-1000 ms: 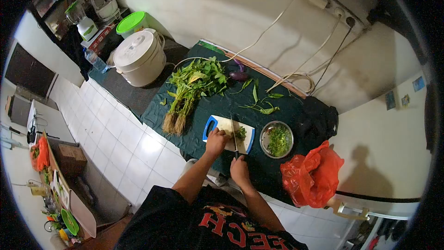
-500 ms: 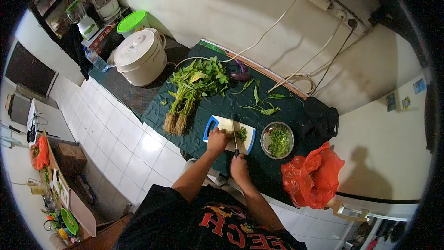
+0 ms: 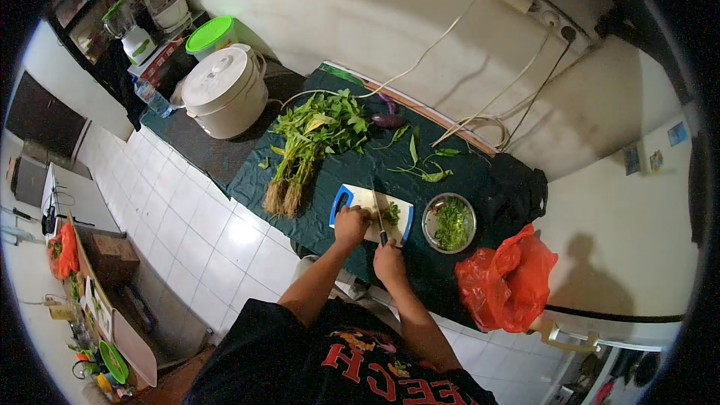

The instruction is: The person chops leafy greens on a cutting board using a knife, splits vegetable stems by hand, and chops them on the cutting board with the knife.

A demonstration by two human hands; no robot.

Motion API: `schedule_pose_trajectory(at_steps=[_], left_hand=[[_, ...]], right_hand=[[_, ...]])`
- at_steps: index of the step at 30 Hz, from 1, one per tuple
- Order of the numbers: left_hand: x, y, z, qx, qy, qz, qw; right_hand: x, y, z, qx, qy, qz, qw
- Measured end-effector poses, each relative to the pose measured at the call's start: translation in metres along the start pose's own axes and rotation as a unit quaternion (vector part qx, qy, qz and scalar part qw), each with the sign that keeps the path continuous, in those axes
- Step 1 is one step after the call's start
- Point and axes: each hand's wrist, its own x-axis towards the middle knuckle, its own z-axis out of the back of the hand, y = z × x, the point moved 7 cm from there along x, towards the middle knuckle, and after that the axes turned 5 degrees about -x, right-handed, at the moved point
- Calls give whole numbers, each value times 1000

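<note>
A white cutting board [image 3: 353, 196] with blue ends lies on the dark green cloth. My right hand [image 3: 388, 261] is closed round the black handle of a knife [image 3: 378, 206], whose blade points away from me over the board. Left of the blade, my left hand [image 3: 352, 226] rests on the board with its fingers bent together; what they press on is mostly hidden beneath them. Chopped greens [image 3: 391, 214] lie just right of the blade. Further right stands a round metal bowl [image 3: 449, 223] holding more chopped greens.
Behind the board lie a bunch of rooted leafy greens [image 3: 316, 133], a purple eggplant [image 3: 388, 121] and loose leaves [image 3: 436, 176]. A red plastic bag [image 3: 506, 277] sits at the right table edge. A white rice cooker [image 3: 226, 93] stands back left; white cables run along the wall.
The view has shifted very slightly. The knife handle and my right hand have moved a little over the board's near edge; my left hand stays in about the same place.
</note>
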Motion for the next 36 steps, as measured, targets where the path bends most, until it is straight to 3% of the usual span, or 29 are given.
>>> schedule_pose_trajectory(at_steps=[9, 14, 20, 33, 36], left_hand=[[-9, -1, 3, -26, -41, -45, 998], [-21, -5, -1, 47, -92, -152, 983], [-30, -16, 17, 36, -113, -215, 969], [-18, -14, 15, 58, -79, -202, 974], [-16, -12, 13, 98, -48, -155, 982]], right_hand=[[-19, -16, -21, -16, -7, -11, 1000], [-2, 9, 8, -10, 29, 4, 1000], [-19, -4, -14, -6, 8, -8, 1000], [-14, -9, -25, 1, 12, 2, 1000], [-2, 8, 1, -11, 14, 0, 1000]])
